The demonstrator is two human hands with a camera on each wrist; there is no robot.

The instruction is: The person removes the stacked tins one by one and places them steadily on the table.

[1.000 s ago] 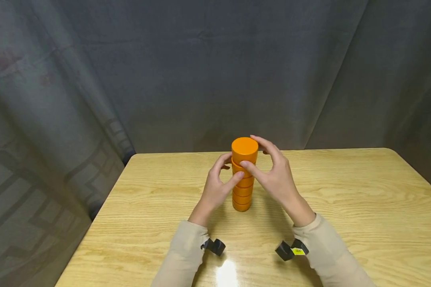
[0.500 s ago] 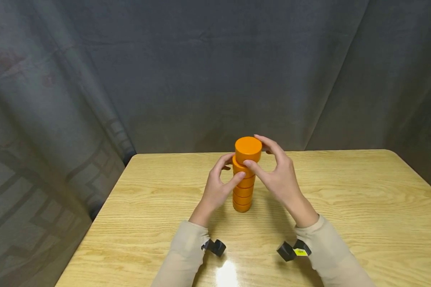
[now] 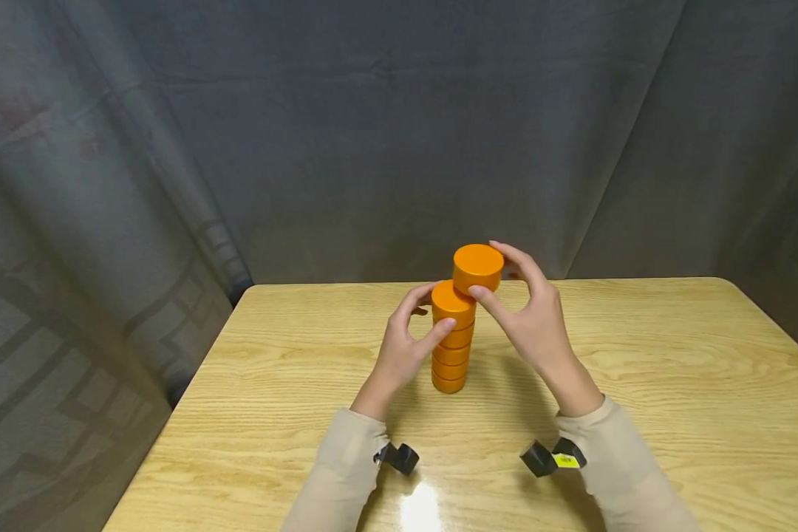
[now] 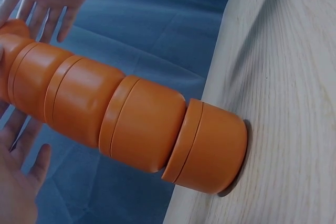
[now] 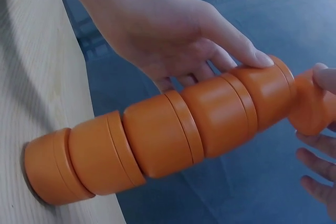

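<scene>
The top cup point(image 3: 477, 267) sits just above and right of centre in the head view, pinched between thumb and fingers point(image 3: 512, 255) of the right hand point(image 3: 532, 318), clear of the stack point(image 3: 451, 343) and offset to its right. The left hand point(image 3: 402, 343) grips the stack's upper cups, thumb in front and fingers behind, apparently to steady the uneven column standing on the table point(image 3: 638, 369). A grey curtain point(image 3: 372, 133) fills the upper frame.
</scene>
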